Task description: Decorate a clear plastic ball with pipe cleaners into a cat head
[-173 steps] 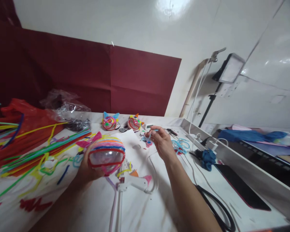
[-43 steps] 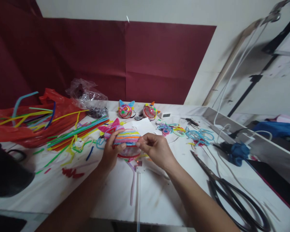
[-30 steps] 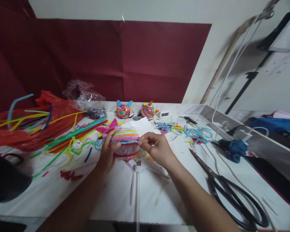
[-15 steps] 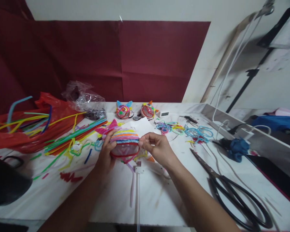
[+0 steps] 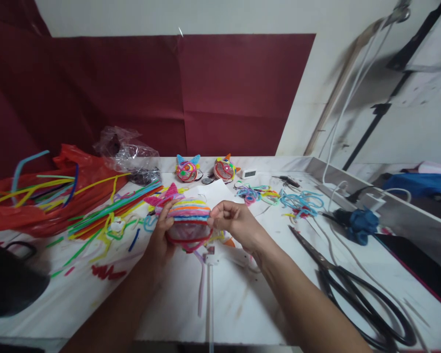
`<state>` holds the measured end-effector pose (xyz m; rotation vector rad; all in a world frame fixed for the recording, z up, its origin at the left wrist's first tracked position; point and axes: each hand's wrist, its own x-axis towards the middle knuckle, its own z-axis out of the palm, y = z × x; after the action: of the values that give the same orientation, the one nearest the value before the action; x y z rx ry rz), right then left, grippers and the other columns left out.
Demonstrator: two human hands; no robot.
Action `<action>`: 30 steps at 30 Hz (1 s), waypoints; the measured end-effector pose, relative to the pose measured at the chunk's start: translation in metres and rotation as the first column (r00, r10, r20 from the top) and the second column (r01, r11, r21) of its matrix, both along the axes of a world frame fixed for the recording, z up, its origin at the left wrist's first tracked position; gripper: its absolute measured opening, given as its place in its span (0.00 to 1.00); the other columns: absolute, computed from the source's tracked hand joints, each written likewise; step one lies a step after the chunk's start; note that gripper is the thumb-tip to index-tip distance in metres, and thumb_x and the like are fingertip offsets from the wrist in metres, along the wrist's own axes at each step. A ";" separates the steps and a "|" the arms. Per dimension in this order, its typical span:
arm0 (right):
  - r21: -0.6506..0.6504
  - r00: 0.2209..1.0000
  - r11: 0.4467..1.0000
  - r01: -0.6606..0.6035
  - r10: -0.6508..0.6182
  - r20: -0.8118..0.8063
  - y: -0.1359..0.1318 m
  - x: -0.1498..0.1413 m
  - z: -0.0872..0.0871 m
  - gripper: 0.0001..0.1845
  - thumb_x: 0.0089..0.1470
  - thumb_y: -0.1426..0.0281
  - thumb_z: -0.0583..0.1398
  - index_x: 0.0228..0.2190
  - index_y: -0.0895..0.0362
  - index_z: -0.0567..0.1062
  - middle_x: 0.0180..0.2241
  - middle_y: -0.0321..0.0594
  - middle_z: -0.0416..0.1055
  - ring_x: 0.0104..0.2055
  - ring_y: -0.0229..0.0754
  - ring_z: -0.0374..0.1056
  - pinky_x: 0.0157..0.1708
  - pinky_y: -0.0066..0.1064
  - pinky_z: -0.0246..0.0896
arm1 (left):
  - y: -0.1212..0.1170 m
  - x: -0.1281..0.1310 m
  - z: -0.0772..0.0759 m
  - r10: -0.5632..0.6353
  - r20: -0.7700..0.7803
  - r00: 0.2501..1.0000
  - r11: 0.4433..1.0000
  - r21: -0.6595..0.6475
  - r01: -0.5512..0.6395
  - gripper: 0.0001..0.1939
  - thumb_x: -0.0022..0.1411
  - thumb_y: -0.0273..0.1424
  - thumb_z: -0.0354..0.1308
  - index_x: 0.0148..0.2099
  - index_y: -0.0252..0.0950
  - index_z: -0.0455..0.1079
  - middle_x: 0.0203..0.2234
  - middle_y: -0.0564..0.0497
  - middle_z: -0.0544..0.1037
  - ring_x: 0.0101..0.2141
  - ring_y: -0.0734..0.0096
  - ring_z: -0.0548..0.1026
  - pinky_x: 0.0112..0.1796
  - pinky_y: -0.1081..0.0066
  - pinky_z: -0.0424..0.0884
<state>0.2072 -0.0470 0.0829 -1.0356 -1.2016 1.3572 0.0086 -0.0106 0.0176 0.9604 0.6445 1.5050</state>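
A clear rounded craft body [image 5: 188, 231] is held above the table, its upper side covered with rows of yellow, orange, pink, blue and red pipe cleaners. My left hand [image 5: 162, 234] is closed around its left side. Fuzzy pink pointed pieces [image 5: 166, 195] stick out past the fingers there. With thumb and forefinger together, my right hand [image 5: 235, 223] pinches at the right edge, where the blue and red pipe cleaner rows end. The fingertips hide the exact end. A pale purple strip [image 5: 201, 289] hangs below the body.
Large black-handled scissors [image 5: 347, 289] lie at right. A red bag [image 5: 77, 166] and loose pipe cleaners [image 5: 110, 208] fill the left, near a black mug [image 5: 14, 279]. Two animal-shaped crafts [image 5: 187, 169] stand at the back. Blue cord [image 5: 303, 202] and a phone [image 5: 419, 269] are right.
The held craft body tilts slightly and shifts a little left. My right fingers stay pinched at its right edge. The view has moved slightly.
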 end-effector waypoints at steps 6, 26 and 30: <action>0.018 0.996 0.999 -0.048 0.046 0.082 0.004 0.006 0.004 0.15 0.32 0.70 0.72 0.23 0.55 0.72 0.16 0.27 0.69 0.19 0.32 0.61 0.23 0.25 0.55 | 0.000 -0.002 0.001 -0.057 -0.015 0.998 0.998 -0.016 0.057 0.34 0.46 0.42 0.70 0.57 0.41 0.74 0.45 0.44 0.85 0.47 0.45 0.83 0.45 0.53 0.81; 0.820 0.804 0.471 -0.325 -0.319 0.502 0.003 0.009 -0.015 0.24 0.63 0.83 0.55 0.49 0.50 0.83 0.36 0.40 0.69 0.36 0.38 0.69 0.33 0.28 0.63 | 0.000 0.001 -0.002 -0.097 0.132 0.986 0.986 -0.120 0.113 0.29 0.52 0.41 0.69 0.55 0.36 0.74 0.43 0.44 0.86 0.41 0.51 0.84 0.40 0.59 0.81; 0.800 0.748 0.474 -0.368 -0.360 0.558 -0.001 0.009 -0.015 0.26 0.63 0.83 0.55 0.51 0.48 0.83 0.35 0.39 0.67 0.34 0.38 0.66 0.32 0.28 0.61 | -0.001 0.001 0.000 -0.141 0.148 0.979 0.982 -0.105 0.157 0.21 0.53 0.40 0.69 0.47 0.36 0.77 0.42 0.45 0.86 0.43 0.52 0.84 0.43 0.60 0.80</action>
<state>0.2163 -0.0476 0.0684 -0.6853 -2.1328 0.0829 0.0096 -0.0118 0.0178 0.7887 0.5407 1.3731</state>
